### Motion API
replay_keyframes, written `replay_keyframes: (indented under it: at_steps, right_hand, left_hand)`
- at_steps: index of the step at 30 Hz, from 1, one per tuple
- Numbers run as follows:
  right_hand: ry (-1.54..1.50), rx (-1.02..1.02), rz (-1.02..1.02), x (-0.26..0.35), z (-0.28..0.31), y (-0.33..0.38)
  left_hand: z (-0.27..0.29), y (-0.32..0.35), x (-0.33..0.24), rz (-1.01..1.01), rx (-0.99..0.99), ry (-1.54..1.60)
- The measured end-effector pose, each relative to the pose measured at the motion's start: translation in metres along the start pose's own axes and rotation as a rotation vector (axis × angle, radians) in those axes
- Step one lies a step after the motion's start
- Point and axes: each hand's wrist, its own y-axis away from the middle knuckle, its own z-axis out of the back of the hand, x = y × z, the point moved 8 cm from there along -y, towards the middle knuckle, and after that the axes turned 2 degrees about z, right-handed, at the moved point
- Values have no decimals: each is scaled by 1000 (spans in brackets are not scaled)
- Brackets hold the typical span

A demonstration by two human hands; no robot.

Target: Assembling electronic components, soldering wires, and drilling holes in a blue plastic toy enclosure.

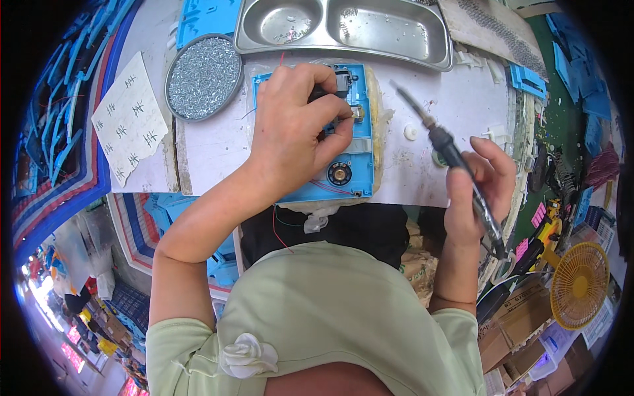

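The right hand [485, 191] grips a soldering iron [449, 149]; the left hand [294, 122] curls over a blue case [362, 166]; I cannot tell whether it pinches anything.

We are holding an iron [456, 157] beside an open blue case [362, 165].
The case is lying flat, inner side facing up, and we are covering part of its middle; a round speaker [339, 173] and thin red wires [328, 189] are showing near its lower edge. The dark-handled iron is slanting to the right, clear of the case, its tip pointing up and left.
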Motion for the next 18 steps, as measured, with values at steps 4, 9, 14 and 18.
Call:
replay_keyframes:
  at_steps: [4,9,14,18]
  right_hand:
    - [198,218,250,16,-7,6]
    - [159,276,301,21,-17,7]
    - [169,310,357,25,-24,3]
    - [179,324,365,27,-27,2]
  left_hand:
    - [-2,0,1,-2,-4,-41]
    - [-3,0,1,6,6,-65]
    - [-3,-1,0,11,4,-72]
    - [-4,-1,0,9,8,-80]
